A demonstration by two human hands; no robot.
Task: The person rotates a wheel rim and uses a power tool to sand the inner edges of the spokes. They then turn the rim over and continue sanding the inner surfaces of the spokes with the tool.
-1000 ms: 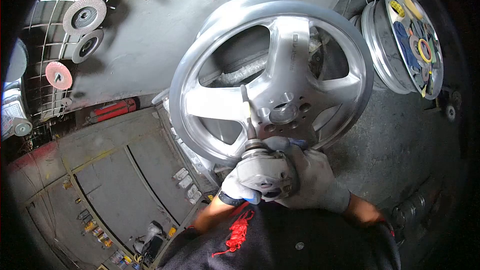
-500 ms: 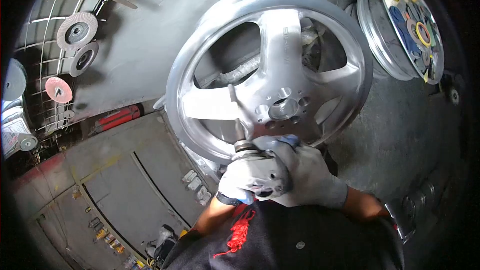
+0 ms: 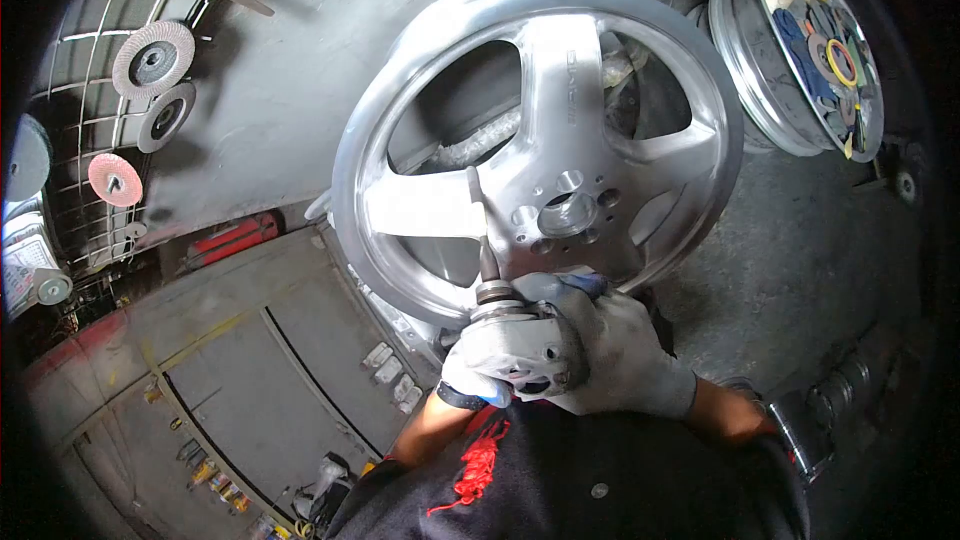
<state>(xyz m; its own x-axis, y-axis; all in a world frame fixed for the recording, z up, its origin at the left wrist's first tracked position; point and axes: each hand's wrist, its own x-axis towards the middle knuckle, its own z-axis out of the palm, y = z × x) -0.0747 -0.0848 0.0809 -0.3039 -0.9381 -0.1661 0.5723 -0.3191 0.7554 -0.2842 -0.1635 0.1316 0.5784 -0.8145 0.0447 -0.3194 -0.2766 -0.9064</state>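
Both my hands wear light grey gloves and grip a die grinder (image 3: 520, 345) held in front of my chest. My left hand (image 3: 468, 372) is closed round its near left side. My right hand (image 3: 615, 345) wraps it from the right, with its fingers over the top. From the front of the grinder a thin shaft with a pale rod-shaped tip (image 3: 476, 202) points away from me. That tip lies over the left spoke of a bare-metal car wheel rim (image 3: 560, 70), near the hub; whether it touches cannot be made out.
At the right, a second wheel rim (image 3: 745, 65) carries a round board (image 3: 870, 120) with tape rolls and discs. Several flap discs (image 3: 154, 60) hang on a wire rack (image 3: 85, 90) at the left. A red object (image 3: 235, 238) lies below it. Small items line the lower left.
The grinder's tip has shifted slightly to the right along the spoke, and the shaft stands more upright in view. Both hands keep their grip.
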